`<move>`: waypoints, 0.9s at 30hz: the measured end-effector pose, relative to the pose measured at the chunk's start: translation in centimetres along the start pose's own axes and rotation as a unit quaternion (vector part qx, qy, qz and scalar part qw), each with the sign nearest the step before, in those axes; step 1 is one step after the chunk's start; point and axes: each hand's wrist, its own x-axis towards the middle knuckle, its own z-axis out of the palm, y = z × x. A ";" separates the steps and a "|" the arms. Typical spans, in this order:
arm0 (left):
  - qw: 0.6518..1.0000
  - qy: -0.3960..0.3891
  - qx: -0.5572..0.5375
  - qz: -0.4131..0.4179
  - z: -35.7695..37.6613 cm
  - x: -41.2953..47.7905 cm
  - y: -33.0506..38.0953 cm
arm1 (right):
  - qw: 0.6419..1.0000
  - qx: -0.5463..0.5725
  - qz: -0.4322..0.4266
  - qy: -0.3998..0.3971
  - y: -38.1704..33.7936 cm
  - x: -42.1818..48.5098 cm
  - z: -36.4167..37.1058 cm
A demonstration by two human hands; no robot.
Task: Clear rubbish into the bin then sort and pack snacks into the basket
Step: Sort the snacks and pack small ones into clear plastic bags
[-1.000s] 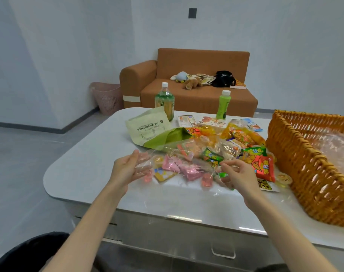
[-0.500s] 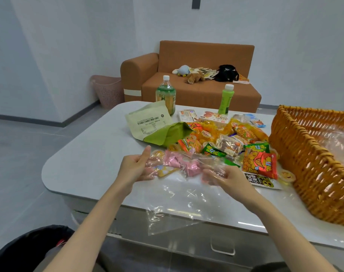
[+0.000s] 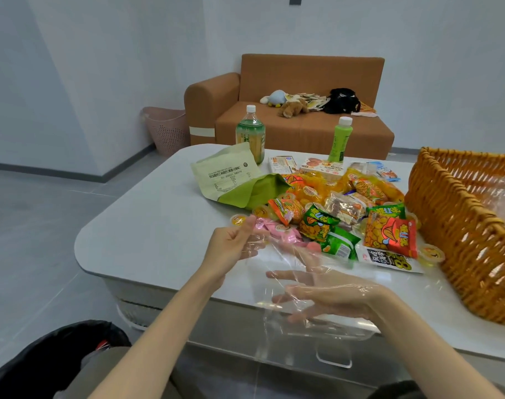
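Plastic wrap (image 3: 285,338), pinched by the left hand (image 3: 231,246), drapes over the spread right hand (image 3: 332,295); dragging it could sweep pink sweets (image 3: 277,229) off the table (image 3: 159,226).

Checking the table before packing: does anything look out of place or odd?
Yes: a crumpled clear plastic sheet hangs off the white table's near edge, pinched by the left hand and draped over the open right hand. A pale green paper bag lies open on its side.
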 end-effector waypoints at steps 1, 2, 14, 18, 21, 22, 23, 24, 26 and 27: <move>1.000 0.006 -0.003 0.002 0.0 0.0 0.0 | 1.000 0.010 0.002 0.009 0.0 0.2 0.0; 1.000 0.015 -0.005 0.006 0.0 0.0 0.1 | 0.999 0.040 -0.004 0.015 0.0 0.3 0.0; 0.997 0.049 -0.050 -0.011 -1.1 0.4 0.6 | 0.999 0.003 0.009 0.049 -0.5 -0.1 0.6; 0.996 0.033 -0.072 -0.030 -0.7 0.5 0.7 | 0.979 -0.190 0.001 0.069 0.1 0.3 0.2; 0.996 0.039 -0.073 -0.027 -0.7 0.6 0.6 | 0.986 -0.143 0.002 0.086 0.4 0.8 -0.5; 0.996 0.040 -0.074 -0.027 -0.7 0.6 0.7 | 0.987 -0.137 0.001 0.087 0.3 0.7 -0.2; 0.996 0.039 -0.077 -0.029 -0.8 0.7 0.7 | 0.987 -0.141 -0.015 0.078 0.8 1.0 -0.4; 0.995 0.034 -0.086 -0.034 -0.8 0.7 0.9 | 0.991 -0.104 -0.030 0.079 1.3 1.2 -0.3; 0.993 0.019 -0.108 -0.048 -0.6 0.5 1.0 | 0.988 0.008 -0.063 0.137 2.3 1.7 -0.6; 0.992 0.012 -0.114 -0.052 -0.3 0.5 1.0 | 0.983 0.070 -0.052 0.158 2.7 2.1 -1.0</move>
